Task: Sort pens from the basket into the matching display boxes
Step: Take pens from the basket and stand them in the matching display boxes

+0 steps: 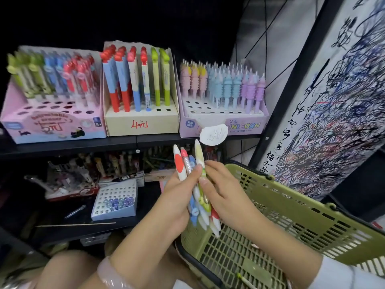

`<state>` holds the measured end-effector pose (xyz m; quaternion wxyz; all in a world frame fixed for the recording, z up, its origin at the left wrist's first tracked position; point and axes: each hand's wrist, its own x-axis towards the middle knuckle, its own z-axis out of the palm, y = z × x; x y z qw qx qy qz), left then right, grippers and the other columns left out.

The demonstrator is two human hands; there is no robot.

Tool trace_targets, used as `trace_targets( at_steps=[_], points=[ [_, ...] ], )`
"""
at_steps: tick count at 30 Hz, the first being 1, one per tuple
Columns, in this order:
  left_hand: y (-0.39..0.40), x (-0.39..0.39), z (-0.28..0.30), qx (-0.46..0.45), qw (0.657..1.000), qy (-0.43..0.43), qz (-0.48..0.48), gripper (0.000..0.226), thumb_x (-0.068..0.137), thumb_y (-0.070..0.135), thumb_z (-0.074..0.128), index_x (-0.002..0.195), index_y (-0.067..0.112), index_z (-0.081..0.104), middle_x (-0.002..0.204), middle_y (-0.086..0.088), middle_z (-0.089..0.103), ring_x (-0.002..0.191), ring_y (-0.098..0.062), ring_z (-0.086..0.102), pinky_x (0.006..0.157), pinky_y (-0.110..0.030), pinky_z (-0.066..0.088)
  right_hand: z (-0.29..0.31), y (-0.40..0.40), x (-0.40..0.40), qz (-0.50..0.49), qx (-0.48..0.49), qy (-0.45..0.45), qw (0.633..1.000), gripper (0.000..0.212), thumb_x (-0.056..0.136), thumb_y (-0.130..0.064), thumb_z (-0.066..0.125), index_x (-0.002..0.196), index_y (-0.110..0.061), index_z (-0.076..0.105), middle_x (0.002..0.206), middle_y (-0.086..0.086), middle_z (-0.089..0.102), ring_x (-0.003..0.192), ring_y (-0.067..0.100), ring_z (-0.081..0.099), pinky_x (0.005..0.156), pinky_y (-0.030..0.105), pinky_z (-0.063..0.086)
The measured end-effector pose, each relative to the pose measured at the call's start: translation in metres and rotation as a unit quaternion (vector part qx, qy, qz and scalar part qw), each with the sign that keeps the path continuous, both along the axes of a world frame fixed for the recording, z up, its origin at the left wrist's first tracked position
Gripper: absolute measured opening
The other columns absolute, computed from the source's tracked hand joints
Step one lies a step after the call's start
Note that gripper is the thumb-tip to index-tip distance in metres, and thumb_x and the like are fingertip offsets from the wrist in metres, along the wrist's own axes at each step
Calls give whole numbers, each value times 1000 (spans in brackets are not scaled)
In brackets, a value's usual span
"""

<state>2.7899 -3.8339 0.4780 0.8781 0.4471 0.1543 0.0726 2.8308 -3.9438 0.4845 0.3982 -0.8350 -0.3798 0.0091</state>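
My left hand grips a bundle of several pens over the near-left corner of the green basket. My right hand pinches a yellow-green pen in that bundle. A single pen lies on the basket's floor. On the upper shelf stand three display boxes: a pink one at the left, a beige one in the middle with red, blue and green pens, and a lilac unicorn box at the right.
A lower shelf holds a white box with holes and some blue pen caps, cluttered pen boxes and a loose pen. A scribbled test board leans at the right. A white paper tag hangs from the upper shelf.
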Motion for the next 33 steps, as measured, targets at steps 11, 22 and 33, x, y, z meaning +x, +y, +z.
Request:
trace_targets(
  at_steps=[11, 22, 33],
  points=[
    [45, -17, 14, 81, 985, 8, 151, 8, 87, 23, 63, 84, 15, 63, 59, -1, 68, 51, -15, 65, 41, -24, 48, 10, 37, -11, 15, 9, 12, 1000, 38, 92, -23, 54, 128, -36, 53, 91, -12, 70, 76, 1, 63, 70, 20, 51],
    [121, -42, 33, 132, 965, 11, 226, 7, 89, 26, 58, 87, 20, 60, 57, 8, 67, 59, -9, 65, 47, -26, 48, 64, 58, 31, 108, -27, 130, 985, 19, 93, -22, 54, 97, -37, 65, 71, -15, 67, 51, -1, 49, 47, 17, 41],
    [136, -43, 33, 126, 969, 11, 213, 8, 86, 16, 63, 83, 15, 56, 42, 3, 56, 43, -6, 58, 53, -29, 36, 93, 117, 28, 149, 241, 184, 941, 5, 90, -13, 59, 87, -9, 60, 66, 3, 68, 55, 11, 61, 53, 20, 52]
  ],
)
